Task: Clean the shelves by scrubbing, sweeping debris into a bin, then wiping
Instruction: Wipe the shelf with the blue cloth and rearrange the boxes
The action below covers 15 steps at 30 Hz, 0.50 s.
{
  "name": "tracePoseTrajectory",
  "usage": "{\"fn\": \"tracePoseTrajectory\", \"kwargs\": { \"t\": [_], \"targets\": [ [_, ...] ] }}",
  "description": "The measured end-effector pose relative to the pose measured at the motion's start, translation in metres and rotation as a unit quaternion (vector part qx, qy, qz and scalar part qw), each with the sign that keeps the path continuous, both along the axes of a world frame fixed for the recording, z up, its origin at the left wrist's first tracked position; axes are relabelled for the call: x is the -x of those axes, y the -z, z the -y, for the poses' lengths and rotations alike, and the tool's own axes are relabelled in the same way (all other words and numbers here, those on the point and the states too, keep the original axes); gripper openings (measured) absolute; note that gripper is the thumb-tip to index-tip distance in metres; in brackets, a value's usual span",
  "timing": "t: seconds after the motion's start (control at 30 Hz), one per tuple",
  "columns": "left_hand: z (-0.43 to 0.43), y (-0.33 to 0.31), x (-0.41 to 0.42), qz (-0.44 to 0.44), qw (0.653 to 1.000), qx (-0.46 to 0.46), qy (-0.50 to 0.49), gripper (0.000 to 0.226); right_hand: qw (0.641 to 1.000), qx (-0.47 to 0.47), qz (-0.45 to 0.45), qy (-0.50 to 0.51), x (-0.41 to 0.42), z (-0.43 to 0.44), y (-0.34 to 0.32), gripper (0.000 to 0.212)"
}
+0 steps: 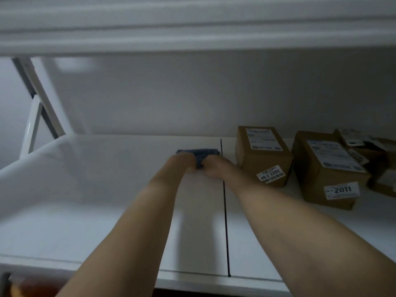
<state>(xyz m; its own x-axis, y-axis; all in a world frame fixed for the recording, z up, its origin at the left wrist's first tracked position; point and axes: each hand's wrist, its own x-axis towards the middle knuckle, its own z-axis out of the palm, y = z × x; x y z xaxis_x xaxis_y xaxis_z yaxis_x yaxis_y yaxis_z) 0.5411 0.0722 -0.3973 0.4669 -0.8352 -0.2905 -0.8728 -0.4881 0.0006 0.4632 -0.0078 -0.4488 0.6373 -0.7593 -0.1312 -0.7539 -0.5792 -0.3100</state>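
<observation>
A dark blue cloth (pixel 199 154) lies far back on the white shelf (pixel 85 200), close to the rear wall. Both my arms reach deep into the shelf. My left hand (pixel 182 162) and my right hand (pixel 214 167) sit side by side on the cloth's near edge, with the fingers curled down onto it. Most of the cloth is hidden under the hands; only its far strip and a bit between the hands show. The frame is blurred.
A thin dark seam (pixel 225 211) runs front to back across the shelf, right of the cloth. Three labelled cardboard boxes (pixel 262 155) (pixel 327 168) (pixel 368 151) stand at the back right. A white diagonal brace (pixel 40 97) is at the left; another shelf (pixel 192 28) hangs overhead.
</observation>
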Motion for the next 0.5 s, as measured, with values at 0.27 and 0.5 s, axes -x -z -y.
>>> {"fn": "tracePoseTrajectory", "kwargs": {
  "t": [0.27,0.5],
  "targets": [
    [-0.067,-0.009,0.016,0.034,0.999,-0.003,0.017,0.035,0.999,-0.031,0.001,-0.030,0.014,-0.064,-0.012,0.031],
    [-0.119,-0.026,0.027,0.011,0.995,-0.096,0.004,0.037,0.997,-0.028,-0.038,-0.057,0.029,-0.126,-0.025,0.037]
  ]
}}
